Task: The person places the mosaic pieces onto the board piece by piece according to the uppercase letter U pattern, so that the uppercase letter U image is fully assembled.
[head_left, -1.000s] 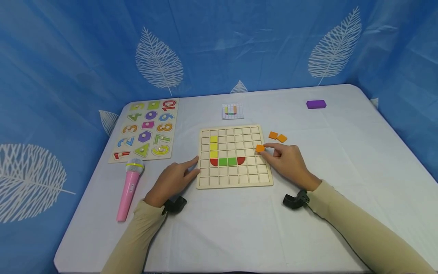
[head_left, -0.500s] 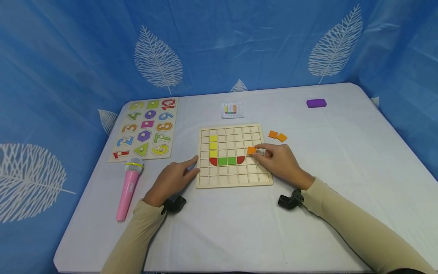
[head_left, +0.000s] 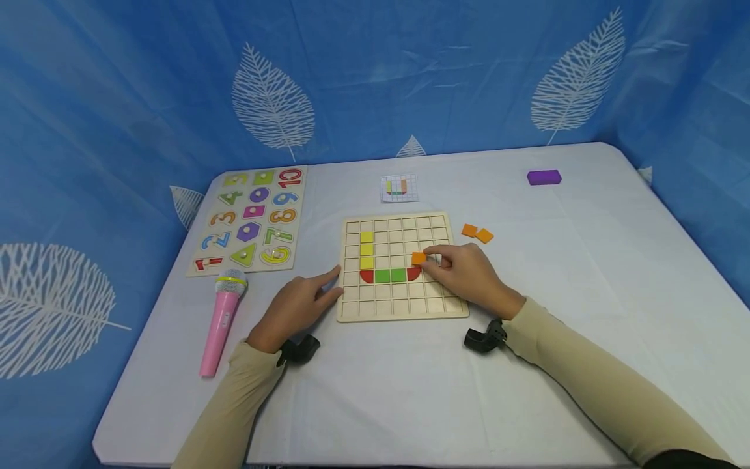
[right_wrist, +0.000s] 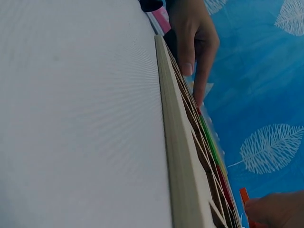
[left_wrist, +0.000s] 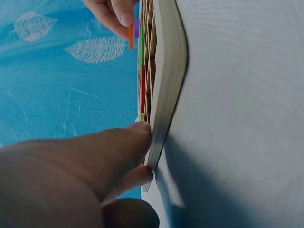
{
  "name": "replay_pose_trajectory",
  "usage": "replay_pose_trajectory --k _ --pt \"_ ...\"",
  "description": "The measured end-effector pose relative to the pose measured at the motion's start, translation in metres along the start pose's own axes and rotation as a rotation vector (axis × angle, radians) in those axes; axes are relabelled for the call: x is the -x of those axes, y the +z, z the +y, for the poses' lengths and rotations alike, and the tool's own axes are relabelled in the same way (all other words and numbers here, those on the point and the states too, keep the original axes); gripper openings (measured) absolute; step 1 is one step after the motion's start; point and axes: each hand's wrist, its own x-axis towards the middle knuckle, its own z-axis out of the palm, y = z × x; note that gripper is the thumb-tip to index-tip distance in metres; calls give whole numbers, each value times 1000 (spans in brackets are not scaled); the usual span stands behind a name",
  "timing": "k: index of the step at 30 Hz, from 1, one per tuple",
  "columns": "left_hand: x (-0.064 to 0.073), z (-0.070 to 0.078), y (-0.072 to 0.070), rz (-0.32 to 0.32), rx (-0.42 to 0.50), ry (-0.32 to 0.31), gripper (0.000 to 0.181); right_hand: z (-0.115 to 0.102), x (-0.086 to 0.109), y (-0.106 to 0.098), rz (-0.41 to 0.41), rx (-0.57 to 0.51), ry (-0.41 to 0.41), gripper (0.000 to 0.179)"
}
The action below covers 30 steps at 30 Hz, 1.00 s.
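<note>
My right hand (head_left: pixel 471 273) pinches an orange square tile (head_left: pixel 418 259) between thumb and forefinger. The tile is over the wooden grid board (head_left: pixel 404 309), just behind the right red quarter-round piece (head_left: pixel 413 275). In the left wrist view this orange tile (left_wrist: pixel 131 37) appears edge-on, apart from the board's surface. My left hand (head_left: pixel 293 309) touches the board's left edge with extended thumb and forefinger. On the grid, a column of yellow tiles (head_left: pixel 366 249) stands above the left red piece (head_left: pixel 366 277), and two green tiles (head_left: pixel 383 276) lie between the red pieces.
Two loose orange tiles (head_left: pixel 477 233) lie right of the board. Behind it is a pattern card (head_left: pixel 400 188) with a U shape. A number puzzle (head_left: pixel 249 221) and pink microphone (head_left: pixel 219 326) lie left. A purple block (head_left: pixel 543 177) sits at the back right.
My right hand has moved left with the orange tile, from the board's right edge to above the right red piece. The left hand has stayed at the board's left edge.
</note>
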Motion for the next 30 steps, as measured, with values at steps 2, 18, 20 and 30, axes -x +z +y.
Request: replay_pose_trajectory --k 2,18,20,30 --pt "0 0 0 2 0 1 58 -1 -2 1 -2 9 -4 31" --pt "-1 -1 1 10 -11 5 58 -3 -8 8 -28 29 -16 27" --pt "-1 -1 1 9 -12 4 58 -4 -8 7 -32 34 -16 27" --pt "0 -1 0 9 -16 8 58 -6 -8 6 -33 44 -19 27"
